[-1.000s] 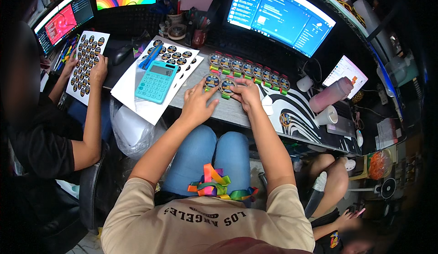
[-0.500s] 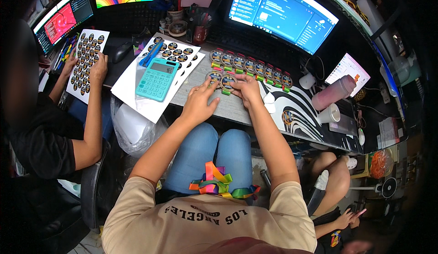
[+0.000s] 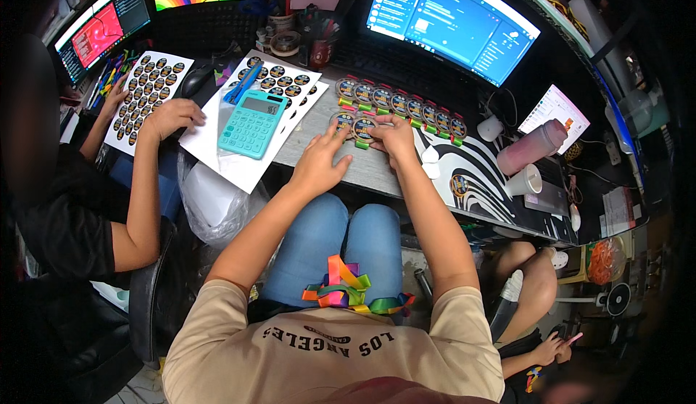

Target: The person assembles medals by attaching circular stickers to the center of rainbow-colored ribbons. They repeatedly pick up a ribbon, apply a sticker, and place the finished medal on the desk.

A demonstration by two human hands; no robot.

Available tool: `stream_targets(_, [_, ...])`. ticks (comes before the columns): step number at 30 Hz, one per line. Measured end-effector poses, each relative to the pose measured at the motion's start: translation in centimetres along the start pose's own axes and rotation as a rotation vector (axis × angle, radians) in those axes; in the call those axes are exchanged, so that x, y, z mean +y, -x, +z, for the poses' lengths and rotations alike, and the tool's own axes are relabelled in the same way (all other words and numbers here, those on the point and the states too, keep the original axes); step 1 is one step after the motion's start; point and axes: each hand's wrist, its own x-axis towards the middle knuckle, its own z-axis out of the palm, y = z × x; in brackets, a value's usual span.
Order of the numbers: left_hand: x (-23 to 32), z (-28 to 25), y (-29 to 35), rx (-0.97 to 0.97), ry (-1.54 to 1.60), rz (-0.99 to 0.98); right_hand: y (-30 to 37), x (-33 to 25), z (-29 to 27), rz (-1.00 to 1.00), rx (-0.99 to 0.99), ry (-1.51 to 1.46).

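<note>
Two round medals, a left medal [image 3: 342, 124] and a right medal [image 3: 362, 128], lie side by side at the desk's front edge, dark with gold-coloured print. My left hand [image 3: 319, 162] rests with fingers stretched out, its fingertips on the left medal. My right hand [image 3: 395, 143] pinches the edge of the right medal between thumb and fingers; a bit of green ribbon shows below that medal. Just beyond them, a slanting row of several similar medals [image 3: 399, 104] has red and green ribbon ends. Loops of multicoloured ribbon [image 3: 339, 288] lie on my lap.
Left of my hands a turquoise calculator [image 3: 252, 125] and a blue pen-like tool [image 3: 243, 83] lie on sticker sheets [image 3: 206, 146]. A co-worker's hand [image 3: 174, 117] is beside them. A pink tumbler [image 3: 533, 148], white cup [image 3: 523, 181] and loose medal [image 3: 460, 185] are at right.
The co-worker's hand has moved right, off the held sticker sheet to the papers by the calculator, and that sheet has shifted right. My hands stay at the same two medals.
</note>
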Motion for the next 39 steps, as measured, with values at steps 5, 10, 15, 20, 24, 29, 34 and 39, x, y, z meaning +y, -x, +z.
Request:
stream_targets(5, [0.2,0.4,-0.2,0.206,0.116,-0.023,0.0,0.2,0.2,-0.087,0.038,0.116])
stream_targets(10, [0.6,1.2,-1.0,0.325,0.170,-0.129,0.0,0.2,0.2,-0.097,0.049,0.137])
stream_targets(15, [0.9,1.7,-1.5,0.352,0.112,-0.166,0.1,0.3,0.2,-0.104,0.057,0.162])
stream_targets(20, [0.7,2.3,-2.0,0.411,0.082,-0.180,0.1,0.6,0.1,-0.122,0.065,0.168])
stream_targets(24, [0.2,2.6,-2.1,0.479,0.041,-0.115,-0.1,0.8,0.0,-0.125,0.054,0.181])
stream_targets(29, [0.4,2.4,-1.9,0.433,0.095,-0.161,-0.5,1.4,-0.1,-0.147,0.057,0.175])
stream_targets(34, [1.0,1.7,-1.6,0.424,0.121,-0.169,-0.3,1.4,-0.1,-0.159,0.130,0.161])
stream_targets(39, [1.3,0.9,4.0,0.543,0.065,0.076,6.2,1.6,-2.0,-0.568,0.290,0.486])
